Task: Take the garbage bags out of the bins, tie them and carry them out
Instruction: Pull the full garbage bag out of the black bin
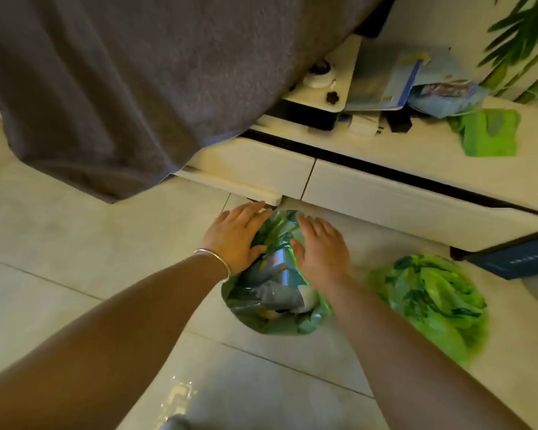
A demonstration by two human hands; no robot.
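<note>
Two green garbage bags sit on the tiled floor (75, 228), and neither looks tied yet. Your left hand (235, 235) and right hand (322, 248) lie flat with fingers straight on the far rim of the open garbage bag (277, 318), its rubbish still showing; neither grip has closed on the plastic. I can't tell whether a bin sits under it. The second green bag (432, 299) lies crumpled just to the right, near the white cabinet (385, 193). By my judgement, gathering, knotting and carrying out all remain.
</note>
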